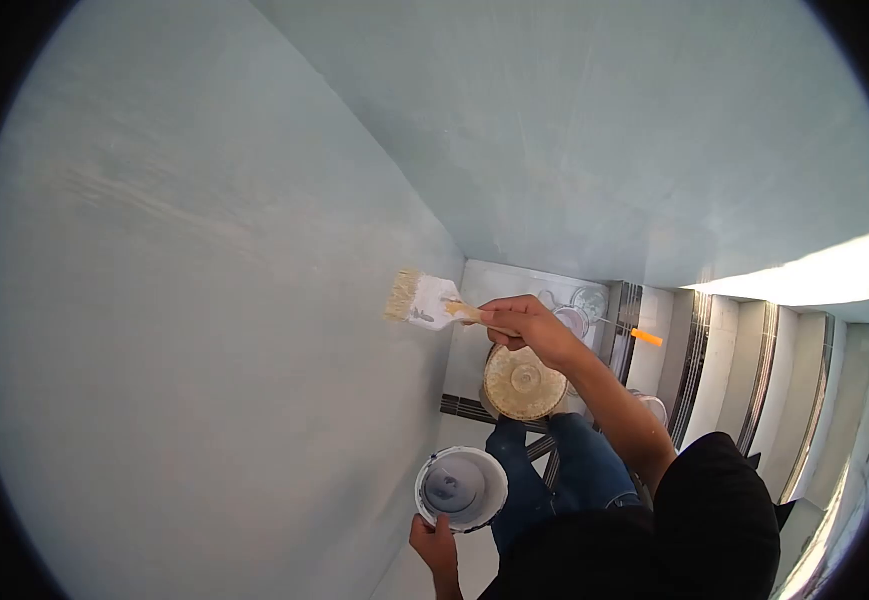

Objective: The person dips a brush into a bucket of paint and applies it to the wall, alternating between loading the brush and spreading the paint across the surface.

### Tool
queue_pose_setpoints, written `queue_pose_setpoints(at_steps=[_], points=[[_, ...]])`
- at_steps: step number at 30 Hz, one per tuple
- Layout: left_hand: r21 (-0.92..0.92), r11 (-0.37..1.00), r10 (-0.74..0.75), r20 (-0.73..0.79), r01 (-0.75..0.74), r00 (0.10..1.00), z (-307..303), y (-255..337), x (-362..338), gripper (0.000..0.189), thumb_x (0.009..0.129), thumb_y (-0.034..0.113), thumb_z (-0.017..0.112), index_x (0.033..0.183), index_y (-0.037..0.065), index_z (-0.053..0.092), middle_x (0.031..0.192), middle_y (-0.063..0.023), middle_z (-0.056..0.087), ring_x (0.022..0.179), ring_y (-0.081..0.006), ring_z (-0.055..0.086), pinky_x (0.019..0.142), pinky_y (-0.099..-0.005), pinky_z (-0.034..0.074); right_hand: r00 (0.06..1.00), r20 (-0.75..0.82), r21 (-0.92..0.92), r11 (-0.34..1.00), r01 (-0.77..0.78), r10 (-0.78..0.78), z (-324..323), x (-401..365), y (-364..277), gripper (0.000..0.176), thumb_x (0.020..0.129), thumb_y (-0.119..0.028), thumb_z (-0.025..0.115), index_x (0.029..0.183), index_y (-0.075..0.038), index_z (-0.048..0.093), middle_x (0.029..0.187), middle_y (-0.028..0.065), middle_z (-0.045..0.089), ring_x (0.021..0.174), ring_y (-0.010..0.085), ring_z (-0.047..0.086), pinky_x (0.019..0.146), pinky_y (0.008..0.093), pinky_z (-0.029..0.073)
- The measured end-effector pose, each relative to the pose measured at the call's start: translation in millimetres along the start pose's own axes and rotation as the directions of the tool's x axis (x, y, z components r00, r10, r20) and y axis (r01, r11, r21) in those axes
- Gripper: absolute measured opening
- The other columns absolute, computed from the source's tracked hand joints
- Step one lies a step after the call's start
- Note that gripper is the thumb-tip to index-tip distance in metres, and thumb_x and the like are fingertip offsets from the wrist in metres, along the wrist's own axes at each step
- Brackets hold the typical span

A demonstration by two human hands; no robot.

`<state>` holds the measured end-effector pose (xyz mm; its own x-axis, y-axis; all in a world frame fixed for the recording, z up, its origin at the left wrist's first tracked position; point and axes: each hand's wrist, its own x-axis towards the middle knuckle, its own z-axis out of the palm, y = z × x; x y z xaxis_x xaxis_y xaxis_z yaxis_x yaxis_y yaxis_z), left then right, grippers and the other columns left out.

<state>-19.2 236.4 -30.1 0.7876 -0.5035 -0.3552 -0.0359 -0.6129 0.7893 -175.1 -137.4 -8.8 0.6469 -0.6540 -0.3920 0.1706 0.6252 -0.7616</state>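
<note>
My right hand [519, 325] is closed round the wooden handle of a wide paintbrush [432, 303]. The brush points left, its pale bristles at the grey-blue wall [204, 300] and its white-smeared ferrule behind them. Lower down, my left hand [434, 545] grips the rim of a white paint bucket [494, 485]. Greyish paint [449, 490] covers the bottom of that bucket. Dark smears mark its rim.
A round, paint-stained lid or stool top [525, 382] stands in front of my legs. Beyond it are clear tubs [589, 300] and an orange-handled tool [646, 337] near the stair edge. Steps [739, 360] descend to the right. A second wall [594, 140] meets the first at a corner.
</note>
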Motion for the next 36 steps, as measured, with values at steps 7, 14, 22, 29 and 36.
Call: queue_pose_setpoints(at_steps=[7,14,22,29,36], points=[[0.167,0.948,0.276,0.001,-0.273,0.961,8,100,-17,0.031,0.078,0.002,0.068,0.065,0.002,0.040,0.054,-0.0042,0.042,0.054,-0.0095,0.037,0.049,-0.0313,0.033,0.993,0.008,-0.412,0.906,-0.101,0.114,-16,-167,-69,0.026,0.095,-0.020,0.060,0.103,0.001,0.071,0.060,-0.0063,0.044,0.056,0.0035,0.036,0.052,0.0234,0.029],[0.001,0.845,0.528,-0.166,-0.535,0.833,17,134,-44,0.030,0.077,-0.002,0.063,0.065,0.003,0.035,0.055,-0.0012,0.034,0.055,-0.0073,0.032,0.048,-0.0284,0.027,0.998,-0.043,-0.840,0.540,-0.056,0.037,32,-274,-84,0.033,0.087,-0.026,0.065,0.105,0.001,0.072,0.065,0.0095,0.063,0.060,0.0126,0.058,0.057,0.0303,0.044],[0.070,0.729,0.685,-0.110,-0.681,0.721,14,145,-27,0.030,0.072,-0.001,0.066,0.065,0.003,0.037,0.052,-0.0067,0.036,0.047,-0.0133,0.033,0.045,-0.0306,0.031,0.986,-0.014,-0.945,0.324,0.042,-0.168,104,-231,-22,0.033,0.083,-0.024,0.063,0.101,0.002,0.073,0.081,0.0220,0.070,0.080,0.0377,0.069,0.077,0.0429,0.053],[0.066,0.733,0.680,-0.088,-0.677,0.728,19,136,-21,0.030,0.071,0.001,0.067,0.066,0.003,0.038,0.052,-0.0082,0.036,0.045,-0.0182,0.035,0.045,-0.0338,0.032,0.966,-0.119,-0.969,0.239,-0.063,-0.230,132,-175,20,0.027,0.075,-0.019,0.059,0.078,0.006,0.069,0.083,0.0297,0.068,0.082,0.0428,0.069,0.079,0.0481,0.055],[0.061,0.714,0.699,-0.006,-0.697,0.715,18,134,-20,0.029,0.068,0.002,0.070,0.068,0.003,0.041,0.053,-0.0099,0.040,0.045,-0.0243,0.040,0.046,-0.0364,0.034,0.931,-0.066,-0.986,0.166,-0.005,-0.359,146,-153,35,0.025,0.076,-0.019,0.063,0.075,0.005,0.068,0.074,0.0278,0.066,0.071,0.0436,0.068,0.068,0.0471,0.056]])
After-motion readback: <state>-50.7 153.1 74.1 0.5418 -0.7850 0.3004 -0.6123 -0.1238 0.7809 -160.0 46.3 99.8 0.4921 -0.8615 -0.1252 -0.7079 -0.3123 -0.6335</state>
